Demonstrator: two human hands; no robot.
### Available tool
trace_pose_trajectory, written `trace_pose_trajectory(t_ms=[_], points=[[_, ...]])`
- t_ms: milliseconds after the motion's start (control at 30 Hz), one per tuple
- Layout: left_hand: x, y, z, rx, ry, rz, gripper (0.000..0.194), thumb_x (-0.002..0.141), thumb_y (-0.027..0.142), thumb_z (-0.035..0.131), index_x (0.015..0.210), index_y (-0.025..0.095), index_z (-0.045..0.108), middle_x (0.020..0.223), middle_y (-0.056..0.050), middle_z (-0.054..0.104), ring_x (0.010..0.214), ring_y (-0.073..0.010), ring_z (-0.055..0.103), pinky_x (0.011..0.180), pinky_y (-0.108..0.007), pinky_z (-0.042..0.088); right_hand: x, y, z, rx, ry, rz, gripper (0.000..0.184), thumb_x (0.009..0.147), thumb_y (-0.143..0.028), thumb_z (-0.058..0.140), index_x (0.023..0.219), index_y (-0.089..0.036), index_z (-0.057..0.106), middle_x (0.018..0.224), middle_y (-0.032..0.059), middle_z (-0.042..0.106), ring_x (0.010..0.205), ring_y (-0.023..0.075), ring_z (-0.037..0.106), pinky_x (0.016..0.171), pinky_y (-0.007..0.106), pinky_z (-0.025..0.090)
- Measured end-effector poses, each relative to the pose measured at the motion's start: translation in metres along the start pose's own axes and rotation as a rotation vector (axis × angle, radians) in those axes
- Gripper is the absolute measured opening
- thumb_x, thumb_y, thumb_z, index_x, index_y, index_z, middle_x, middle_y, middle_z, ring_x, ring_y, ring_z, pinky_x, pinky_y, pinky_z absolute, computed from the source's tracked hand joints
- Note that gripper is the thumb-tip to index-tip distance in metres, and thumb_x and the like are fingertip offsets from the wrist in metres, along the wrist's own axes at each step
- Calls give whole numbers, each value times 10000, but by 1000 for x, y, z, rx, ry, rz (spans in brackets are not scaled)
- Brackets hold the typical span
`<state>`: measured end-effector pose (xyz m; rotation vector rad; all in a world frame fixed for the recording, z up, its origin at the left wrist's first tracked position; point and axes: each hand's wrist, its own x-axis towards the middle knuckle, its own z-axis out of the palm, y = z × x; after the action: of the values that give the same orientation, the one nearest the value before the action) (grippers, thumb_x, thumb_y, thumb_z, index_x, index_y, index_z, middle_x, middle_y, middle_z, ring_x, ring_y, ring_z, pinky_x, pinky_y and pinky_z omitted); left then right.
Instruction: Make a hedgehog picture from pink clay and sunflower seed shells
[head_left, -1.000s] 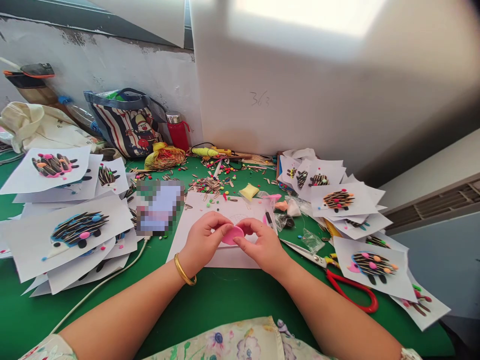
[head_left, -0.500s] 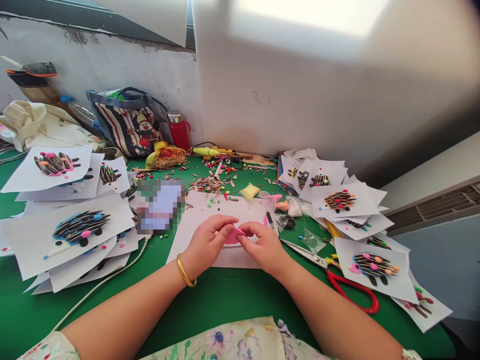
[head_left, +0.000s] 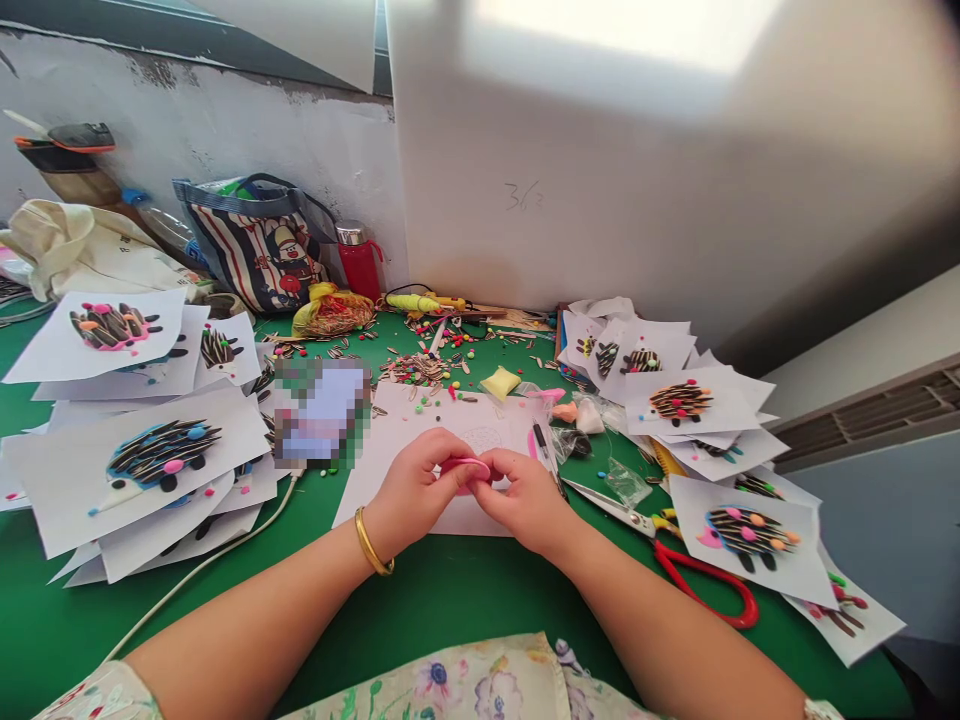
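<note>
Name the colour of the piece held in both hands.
The piece is pink, seen in the head view.

A thin, flattened piece of pink modelling clay [head_left: 474, 462] is pinched between the thumbs and fingers of the left hand [head_left: 420, 482] and the right hand [head_left: 527, 492], its far edge showing as a smooth, gently curved rim. It is tilted so that this rim is seen nearly edge-on, and the fingers hide much of its surface. It is held over the white paper sheet [head_left: 371, 492], near a faint rounded drawing [head_left: 482, 437] on it.
</note>
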<state>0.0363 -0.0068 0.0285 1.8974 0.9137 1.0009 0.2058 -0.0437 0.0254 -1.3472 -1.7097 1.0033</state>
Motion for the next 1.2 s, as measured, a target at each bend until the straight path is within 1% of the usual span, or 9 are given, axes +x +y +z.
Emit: trace_pose_trajectory(t_ms=[100,233,400,467,600,700,933,1067,1200], points=[[1,0,-1,-32,0,-74,172,849,337,656,766,187,673,775,-24,647,759,-159,589,719,-283,471,0,1,0,8,-9,-6,112,861,-262,567,841,-217,667,796,-21,676,749,135,586,674,238,438],[2,-1,-2,-165,-3,-159,263,861,399,625,1015,192,679,954,-56,695,855,-183,630,781,-305,499,1,2,-4,-14,50,-3,109,857,-282,573,843,-212,656,759,-21,640,721,132,550,667,241,426],[3,-2,-3,-108,-21,-161,249,863,401,616,783,175,683,805,-45,682,788,-178,618,733,-286,486,2,1,-5,-33,29,-8,81,831,-274,594,815,-209,641,749,-24,626,716,132,541,647,235,414],[4,-2,-4,-117,-23,-180,252,857,408,618,786,175,685,801,-43,686,779,-180,621,730,-289,490,1,1,-6,-29,-3,-14,79,827,-283,608,827,-209,638,763,-23,626,722,135,543,640,234,410],[4,-3,-3,-225,-16,-235,318,888,450,560,983,181,701,985,-63,721,926,-205,648,851,-323,504,1,2,-8,2,36,-5,156,878,-330,567,845,-205,655,780,-8,636,741,144,550,670,249,424],[4,-3,-1,-366,-27,-294,384,829,441,653,1111,179,645,1062,-69,710,957,-213,658,856,-338,523,2,3,-10,62,85,52,205,887,-372,568,874,-200,679,799,7,658,750,157,569,685,268,440],[6,0,-3,-347,-69,-371,264,781,398,715,877,158,662,834,-28,694,785,-167,641,732,-277,514,5,4,-11,208,50,82,241,845,-411,634,984,-217,667,956,30,690,882,190,609,794,309,474],[7,-1,-4,-331,-126,-379,272,796,414,691,888,158,672,863,-37,697,802,-167,628,741,-273,498,7,11,-11,291,89,89,234,856,-429,613,912,-204,649,869,25,670,812,176,603,761,299,476],[7,-4,-5,-254,-92,-346,278,838,438,631,844,164,678,831,-31,693,784,-164,611,752,-276,488,7,11,-12,235,58,115,213,854,-409,611,847,-197,637,784,5,643,733,152,564,689,274,447]])
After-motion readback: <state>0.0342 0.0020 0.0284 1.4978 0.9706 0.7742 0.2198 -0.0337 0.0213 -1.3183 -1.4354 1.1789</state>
